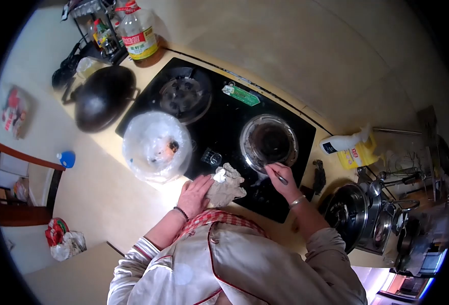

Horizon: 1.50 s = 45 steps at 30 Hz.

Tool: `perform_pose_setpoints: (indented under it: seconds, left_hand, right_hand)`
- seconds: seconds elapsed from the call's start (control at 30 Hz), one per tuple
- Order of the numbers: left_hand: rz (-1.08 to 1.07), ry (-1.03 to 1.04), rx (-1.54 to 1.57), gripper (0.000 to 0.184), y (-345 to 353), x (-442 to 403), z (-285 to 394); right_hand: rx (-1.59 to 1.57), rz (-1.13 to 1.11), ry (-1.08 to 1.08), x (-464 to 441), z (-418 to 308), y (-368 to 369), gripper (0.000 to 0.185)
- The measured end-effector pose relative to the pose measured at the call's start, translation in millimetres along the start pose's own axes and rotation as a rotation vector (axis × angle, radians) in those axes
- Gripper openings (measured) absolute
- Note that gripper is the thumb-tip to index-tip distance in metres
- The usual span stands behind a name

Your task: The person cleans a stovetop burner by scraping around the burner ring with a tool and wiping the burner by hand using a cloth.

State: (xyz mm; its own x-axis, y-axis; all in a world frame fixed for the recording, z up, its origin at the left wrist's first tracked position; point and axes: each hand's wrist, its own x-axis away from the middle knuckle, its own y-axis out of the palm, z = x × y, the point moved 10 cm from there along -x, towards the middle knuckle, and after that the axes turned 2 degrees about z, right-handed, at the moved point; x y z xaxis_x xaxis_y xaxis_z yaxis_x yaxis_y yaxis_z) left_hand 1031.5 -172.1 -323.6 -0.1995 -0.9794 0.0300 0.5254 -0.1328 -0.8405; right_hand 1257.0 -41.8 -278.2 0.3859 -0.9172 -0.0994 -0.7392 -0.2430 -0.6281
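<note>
My left hand lies fairly flat at the front edge of the hob, fingers stretched out and touching a crumpled grey rag. My right hand is closed around a thin tool with a dark handle end; its working end is hidden, so its kind is unclear. That hand is at the near rim of the right burner, which has a shiny metal ring and a dark, dirty middle. Both burners sit on a black glass hob.
A bowl lined with clear plastic holds dark scraps at the left. Behind it are an upturned wok and an oil jug. The left burner has its grate. Right are a spray bottle, yellow packet and pans.
</note>
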Motion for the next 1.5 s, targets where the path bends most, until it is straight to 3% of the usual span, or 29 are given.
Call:
perform_pose_setpoints:
  seconds: [0.17, 0.23, 0.3, 0.4, 0.63, 0.8, 1.07, 1.27, 1.5]
  left_hand:
    - [-0.013, -0.015, -0.014, 0.068, 3.4, 1.1, 0.2]
    - [-0.026, 0.007, -0.022, 0.069, 4.5, 0.0, 2.1]
    - [-0.022, -0.002, -0.022, 0.069, 4.8, 0.2, 1.1]
    - [-0.025, 0.015, -0.038, 0.069, 5.6, -0.3, 2.0]
    - [-0.038, 0.012, -0.056, 0.069, 5.9, -0.7, 1.5]
    - [-0.039, 0.017, -0.055, 0.071, 7.6, -1.4, 0.5]
    - [-0.046, 0.008, -0.054, 0.072, 7.7, -1.7, 1.1]
    - [-0.051, 0.000, -0.067, 0.072, 6.5, -2.7, 2.8]
    - [-0.051, -0.001, -0.065, 0.072, 6.9, -2.7, 2.6]
  right_hand:
    - [-0.291, 0.111, 0.122, -7.8, 22.8, 21.6, 0.019]
    - [-0.475, 0.096, 0.349, 1.2, 59.5, 36.4, 0.024]
    - [-0.540, 0.137, 0.381, 15.0, 66.7, 30.7, 0.025]
    - [-0.425, 0.118, 0.437, 30.1, 73.2, 9.5, 0.024]
    - [-0.476, 0.363, 0.443, 17.3, 105.1, -69.2, 0.026]
    - [-0.297, 0.428, 0.453, -13.5, 89.5, -95.8, 0.050]
    - [-0.459, 0.350, 0.456, -51.6, 111.4, -74.6, 0.032]
    - [-0.366, 0.084, 0.337, -57.7, 112.2, -53.0, 0.022]
    - [-0.401, 0.146, 0.418, -65.5, 124.3, -46.7, 0.022]
